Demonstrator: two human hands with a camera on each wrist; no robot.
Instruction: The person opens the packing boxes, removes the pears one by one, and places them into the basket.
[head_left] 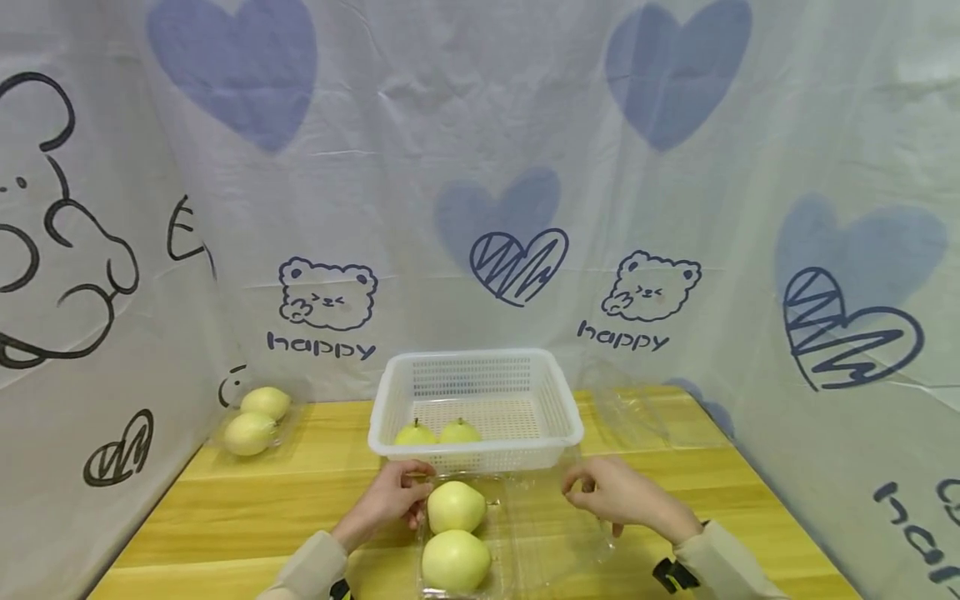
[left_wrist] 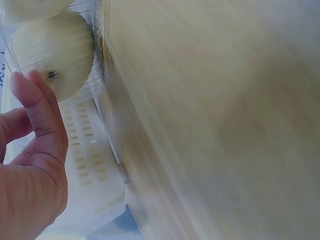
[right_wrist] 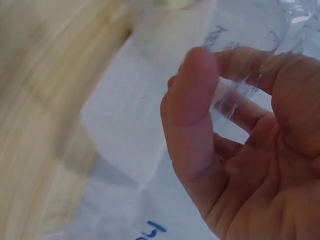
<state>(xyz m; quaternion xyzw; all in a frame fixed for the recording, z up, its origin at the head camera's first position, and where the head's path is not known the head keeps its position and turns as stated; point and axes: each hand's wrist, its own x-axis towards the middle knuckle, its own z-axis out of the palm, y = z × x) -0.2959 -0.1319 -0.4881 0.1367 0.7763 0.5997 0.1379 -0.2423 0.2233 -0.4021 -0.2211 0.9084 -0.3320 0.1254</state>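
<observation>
Cream sleeves (head_left: pixel 731 568) come in at the bottom edge of my head feed, nearest its lens. Behind everything I see a white fabric sheet (head_left: pixel 420 125) printed with purple hearts and bears, standing around a yellow wood-grain table (head_left: pixel 202 521). Next in size is a white rectangular plastic basket (head_left: pixel 480 357) with slotted sides at the table's back. Directly before it sits a clear plastic box (head_left: pixel 505 546), its transparent lid (head_left: pixel 543 537) spread to the right. Another clear plastic container (head_left: pixel 630 414) rests at the back right.

My two hands are well apart. The right hand (head_left: pixel 617 493) pinches the lid between thumb and fingers; the left hand (head_left: pixel 392 493) has bent fingers against the box's left edge, though I cannot tell whether they grip it. Two round, pale-yellow pears (head_left: pixel 456 561) lie in the box, one behind the other. Two greener pears (head_left: pixel 460 432) with upright stems sit in the basket's front left, and two wrapped yellow pears (head_left: pixel 250 433) lie at the table's back left.
</observation>
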